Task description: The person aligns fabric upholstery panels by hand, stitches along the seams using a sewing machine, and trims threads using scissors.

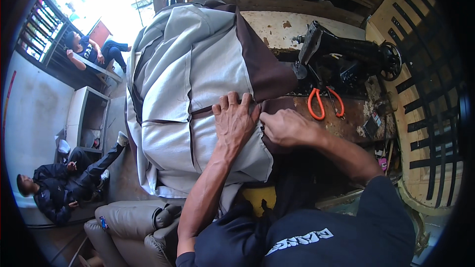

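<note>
A large sewn cover of pale grey fabric (166, 76) with dark brown fabric (267, 71) along its right side lies heaped in front of me, its wrong side with the seams partly facing up. My left hand (235, 121) lies flat on the pale fabric beside a seam, fingers stretched out and holding nothing. Just right of it, my right hand (287, 127) is closed, thumb and fingers pinching the fabric's edge where pale meets brown. A small dark spot shows at those fingertips; I cannot make out what it is.
A black sewing machine (346, 52) stands at the right. Orange-handled scissors (316, 105) lie before it on the worn table (292, 20). A strapped wooden frame (418, 84) leans at far right. Two people sit at left, near a grey padded seat (131, 225).
</note>
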Available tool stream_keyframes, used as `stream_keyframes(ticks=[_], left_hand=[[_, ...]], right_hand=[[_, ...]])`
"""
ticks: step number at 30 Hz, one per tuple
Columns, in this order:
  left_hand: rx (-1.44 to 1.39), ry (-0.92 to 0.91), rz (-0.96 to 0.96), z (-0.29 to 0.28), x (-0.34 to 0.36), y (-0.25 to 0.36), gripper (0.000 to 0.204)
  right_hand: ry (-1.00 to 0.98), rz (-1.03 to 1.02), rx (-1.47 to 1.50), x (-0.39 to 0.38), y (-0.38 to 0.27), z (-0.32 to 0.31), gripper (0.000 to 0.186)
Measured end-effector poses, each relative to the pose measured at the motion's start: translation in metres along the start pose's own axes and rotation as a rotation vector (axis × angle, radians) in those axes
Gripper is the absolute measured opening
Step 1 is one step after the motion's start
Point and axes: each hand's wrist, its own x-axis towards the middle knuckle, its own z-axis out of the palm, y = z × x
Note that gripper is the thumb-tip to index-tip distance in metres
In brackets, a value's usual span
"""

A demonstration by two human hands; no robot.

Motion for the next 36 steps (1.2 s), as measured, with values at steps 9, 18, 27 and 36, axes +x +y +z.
stream_keyframes(ticks=[9,18,27,36], left_hand=[[-0.04,-0.047,-0.019,-0.013,0.003,-0.003,0.037],[-0.076,-0.075,-0.031,-0.002,0.008,0.007,0.039],[-0.004,-0.122,-0.065,-0.008,0.006,0.0,0.041],[-0.056,0.006,0.009,-0.006,-0.011,-0.001,0.035]], right_hand=[[-0.045,-0.921,1.418,-0.08,0.009,-0.09,0.03],[0.281,0.336,0.629,-0.086,0.0,0.178,0.068],[-0.068,0.351,0.913,-0.158,-0.053,0.168,0.069],[0.96,0.224,0.291,-0.074,-0.021,0.034,0.037]])
